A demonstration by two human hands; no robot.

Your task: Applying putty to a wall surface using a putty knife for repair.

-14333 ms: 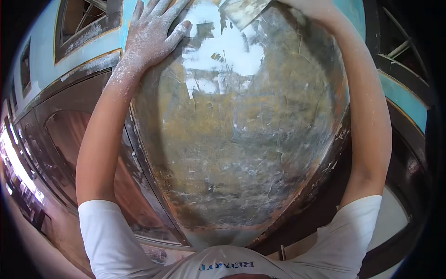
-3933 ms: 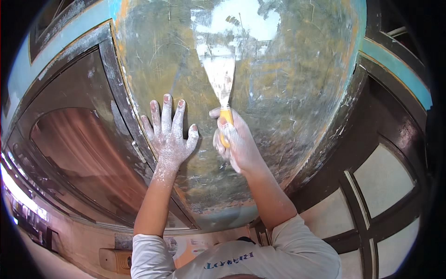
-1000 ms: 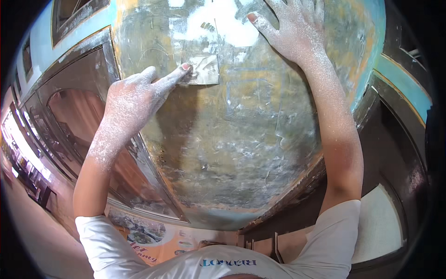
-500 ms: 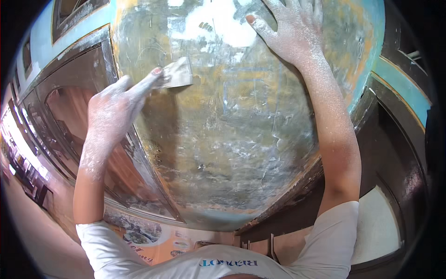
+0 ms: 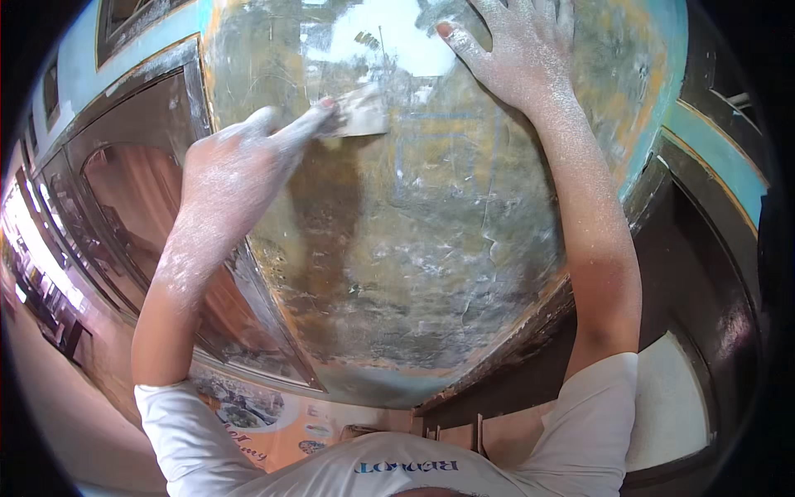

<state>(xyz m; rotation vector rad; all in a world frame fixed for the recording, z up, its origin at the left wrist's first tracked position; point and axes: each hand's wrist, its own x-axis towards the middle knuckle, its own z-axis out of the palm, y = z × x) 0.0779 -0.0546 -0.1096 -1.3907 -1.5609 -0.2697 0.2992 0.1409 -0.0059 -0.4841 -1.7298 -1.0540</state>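
The left hand (image 5: 236, 170), ten o'clock, pinches a blade (image 5: 363, 116), seemingly smoothing the wall (image 5: 439, 215). Right hand (image 5: 530, 65) spreads at one. Next stroke wants even pressure.

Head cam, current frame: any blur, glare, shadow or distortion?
Head view: scraper in left hand looks motion-smeared; dark shadow on the wall below it. Head view, left rim: bright strip blown out. Head view, edges: door frame bends, corners black.

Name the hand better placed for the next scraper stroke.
Likely the left hand: it holds the scraper at the wall, below the white patch. The right hand is spread against the wall instead.
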